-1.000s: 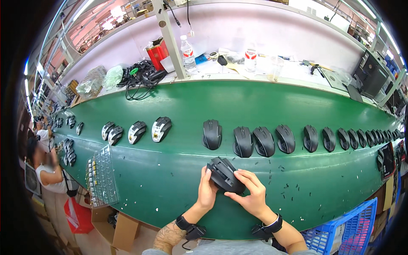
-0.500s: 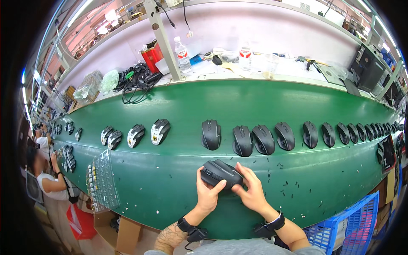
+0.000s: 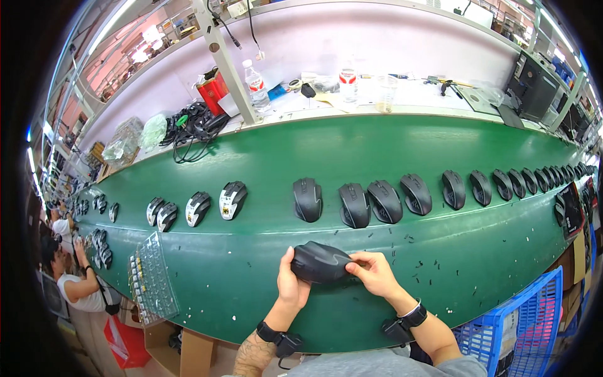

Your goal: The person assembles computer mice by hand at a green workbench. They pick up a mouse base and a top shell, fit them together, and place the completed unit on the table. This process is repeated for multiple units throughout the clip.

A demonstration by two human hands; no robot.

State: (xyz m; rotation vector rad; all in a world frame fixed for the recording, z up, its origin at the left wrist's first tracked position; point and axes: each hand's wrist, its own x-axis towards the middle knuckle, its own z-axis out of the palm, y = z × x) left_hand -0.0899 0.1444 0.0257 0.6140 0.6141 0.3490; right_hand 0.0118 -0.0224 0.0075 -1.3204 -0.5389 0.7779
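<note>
Just above the near part of the green bench, a black computer mouse (image 3: pixel 318 262) lies sideways between my two hands. My left hand (image 3: pixel 293 281) cups its left end, thumb upright along the near side. At the right end, the thumb and fingers of my right hand (image 3: pixel 375 274) pinch the mouse. Its underside is hidden. Beyond my hands stands a row of finished-looking black mice (image 3: pixel 384 202) running off to the right. On the left, several mice with white, uncovered parts (image 3: pixel 198 208) sit in the same row.
A clear plastic tray (image 3: pixel 164 276) of small parts lies at the left edge. Tiny black bits (image 3: pixel 417 271) are scattered to the right. A blue crate (image 3: pixel 512 327) stands at the lower right; bottles (image 3: pixel 256 87) and cables (image 3: pixel 198 129) occupy the back shelf. Another person (image 3: pixel 78 286) works far left.
The mouse has been rolled, so its smooth top now shows more than its side. My right fingers have shifted to pinch its right end. The whole view has tilted slightly.
</note>
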